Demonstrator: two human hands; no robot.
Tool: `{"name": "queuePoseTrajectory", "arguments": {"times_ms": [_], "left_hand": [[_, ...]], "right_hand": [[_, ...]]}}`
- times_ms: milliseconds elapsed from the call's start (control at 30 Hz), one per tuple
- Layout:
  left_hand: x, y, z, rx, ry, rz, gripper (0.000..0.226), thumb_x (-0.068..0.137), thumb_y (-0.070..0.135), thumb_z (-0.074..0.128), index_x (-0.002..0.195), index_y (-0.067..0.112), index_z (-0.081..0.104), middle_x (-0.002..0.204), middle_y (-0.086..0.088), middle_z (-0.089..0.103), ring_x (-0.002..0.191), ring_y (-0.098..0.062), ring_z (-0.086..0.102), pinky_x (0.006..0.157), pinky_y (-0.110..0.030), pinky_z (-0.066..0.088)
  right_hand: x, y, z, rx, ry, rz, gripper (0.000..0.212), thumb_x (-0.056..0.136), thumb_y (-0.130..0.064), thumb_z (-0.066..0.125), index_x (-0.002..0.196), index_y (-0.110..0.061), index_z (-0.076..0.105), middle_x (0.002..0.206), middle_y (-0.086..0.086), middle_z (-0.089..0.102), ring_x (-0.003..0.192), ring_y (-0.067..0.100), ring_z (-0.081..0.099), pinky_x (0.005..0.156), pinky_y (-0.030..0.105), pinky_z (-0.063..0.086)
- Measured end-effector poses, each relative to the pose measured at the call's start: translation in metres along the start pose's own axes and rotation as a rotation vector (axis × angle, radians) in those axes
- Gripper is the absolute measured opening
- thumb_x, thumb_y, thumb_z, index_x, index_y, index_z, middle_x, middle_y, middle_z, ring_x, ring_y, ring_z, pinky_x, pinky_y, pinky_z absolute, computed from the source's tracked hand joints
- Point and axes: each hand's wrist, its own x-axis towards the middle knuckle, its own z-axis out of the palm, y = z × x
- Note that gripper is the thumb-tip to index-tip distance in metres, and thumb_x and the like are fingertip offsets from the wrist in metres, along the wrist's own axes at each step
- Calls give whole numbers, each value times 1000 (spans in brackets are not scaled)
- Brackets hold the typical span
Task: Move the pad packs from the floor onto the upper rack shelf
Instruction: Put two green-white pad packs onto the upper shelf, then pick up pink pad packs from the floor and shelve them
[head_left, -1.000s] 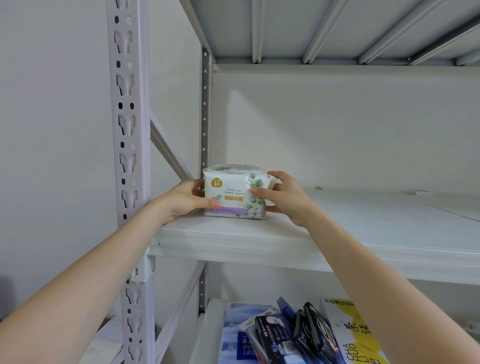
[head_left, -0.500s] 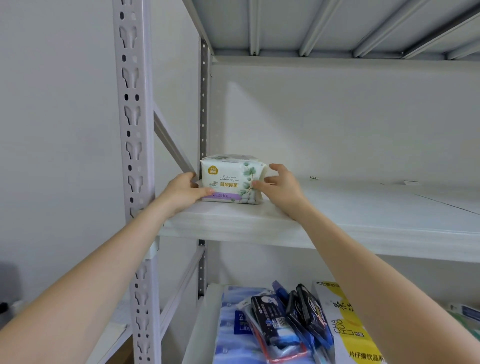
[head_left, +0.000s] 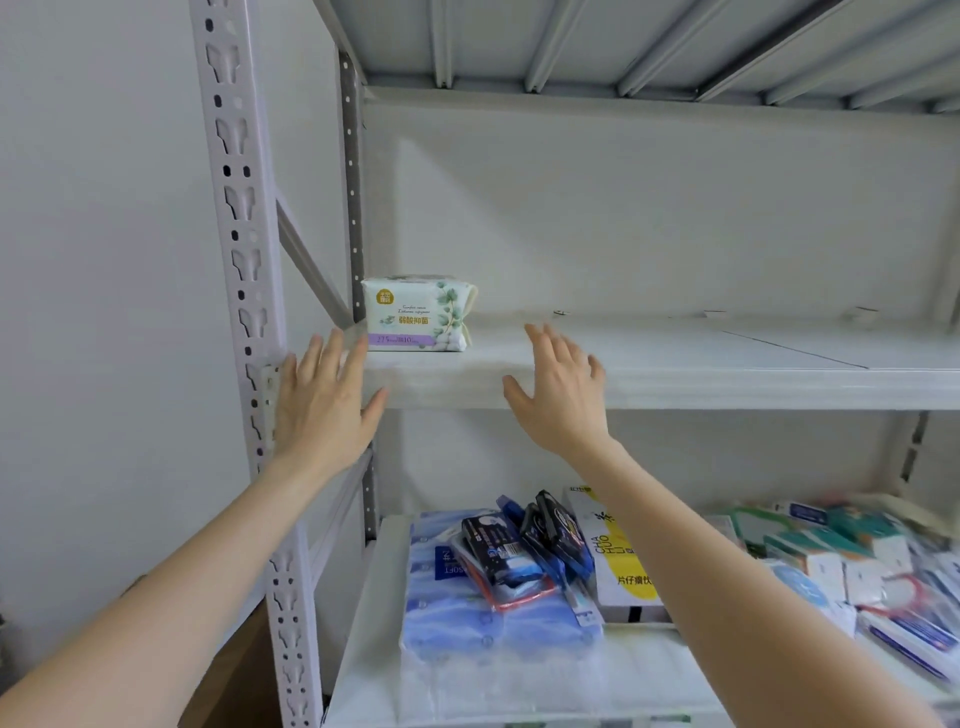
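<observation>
A white metal storage rack stands against a plain white wall, seen from just below its upper shelf. One pad pack sits upright at the far left of that shelf, close to the rear corner post, with its printed face towards the viewer.

Both of the person's arms reach up from the bottom of the frame. The left hand hovers in front of the shelf's left front corner and the right hand in front of the shelf edge just right of the pack. Both hands have their fingers straight and spread, grasping nothing, and neither touches the pack.

This pack looks delivered, so the placing step seems finished. The next move probably calls for lowering the arms and bending to the floor for another pack. Neither the floor nor any other pad pack is in view, so how many remain cannot be told.

The pack is white with green leaves and a round yellow logo. It reads "弱酸抑菌", and a purple band below shows "275" and "10".

On the lower shelf, a white and yellow box reads "CHA HUO" and "片仔癀". A blue wrapped bundle shows "SOFT". Dark packets lie on top of it, their print too small to read.
</observation>
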Motion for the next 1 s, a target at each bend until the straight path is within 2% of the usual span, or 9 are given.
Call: {"name": "queuePoseTrajectory", "arguments": {"times_ms": [167, 367, 567, 633, 833, 1000], "left_hand": [[-42, 29, 0, 79, -21, 66, 67, 95, 46, 44, 150, 11, 30, 156, -18, 27, 146, -35, 20, 118, -53, 10], [-91, 77, 2, 102, -64, 118, 68, 90, 42, 57, 148, 11, 37, 153, -19, 34, 143, -37, 28, 115, -58, 18], [-144, 144, 7, 116, -45, 146, 62, 94, 44, 48, 146, 13, 40, 150, -19, 39, 141, -37, 31, 114, -57, 17], [-169, 170, 9, 103, -50, 143, 62, 93, 44, 51, 146, 13, 40, 150, -19, 38, 142, -37, 30, 115, -58, 17], [-259, 251, 23, 57, -154, 87, 69, 89, 45, 57, 148, 14, 38, 153, -18, 35, 143, -36, 28, 115, -57, 14], [-350, 298, 39, 20, -325, 95, 70, 91, 48, 54, 150, 18, 34, 156, -16, 28, 146, -34, 21, 115, -59, 19]], "right_hand": [[-51, 20, -17, -95, -48, -15, 66, 96, -44, 42, 151, -20, 18, 160, 6, 18, 147, 22, 13, 117, 52, 9], [-106, 56, -33, -150, -93, -15, 65, 95, -45, 41, 151, -19, 20, 160, 7, 18, 148, 23, 13, 117, 52, 6], [-163, 108, -47, -184, -165, -41, 65, 96, -47, 38, 151, -19, 18, 160, 8, 17, 148, 24, 12, 116, 54, 3], [-186, 127, -53, -177, -199, -57, 66, 96, -47, 38, 152, -19, 17, 160, 8, 16, 148, 24, 11, 116, 54, 1], [-275, 184, -61, -136, -340, -88, 67, 96, -49, 37, 152, -19, 15, 161, 6, 12, 149, 23, 7, 116, 55, -3], [-364, 222, -49, -120, -501, -64, 67, 96, -49, 35, 152, -19, 13, 161, 5, 11, 149, 22, 5, 115, 53, -8]]}}
